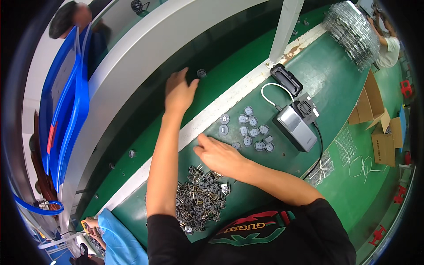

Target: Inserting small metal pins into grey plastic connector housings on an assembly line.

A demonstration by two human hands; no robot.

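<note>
My left hand (179,92) reaches over the green conveyor belt, thumb and fingers apart with nothing between them. Just beyond its fingertips, apart from them, sits a small grey round-cornered housing (201,73). Lower down, my right hand (221,157) hovers low at the table's inner edge. Its thumb and fingers are slightly bent and apart, and I see nothing in them. To its right lies a loose group of similar grey housings (254,132). Below the right hand spreads a heap of small dark parts with metal pins (201,203), partly hidden by my left forearm.
A white ledge (229,97) divides belt and green table (327,88). On the table are a power bank (293,128) with a cable, a small fan (305,108) and a black case (287,78). Stacked clear trays (353,35) stand far right; cartons (383,143) are on the floor. Other people are nearby.
</note>
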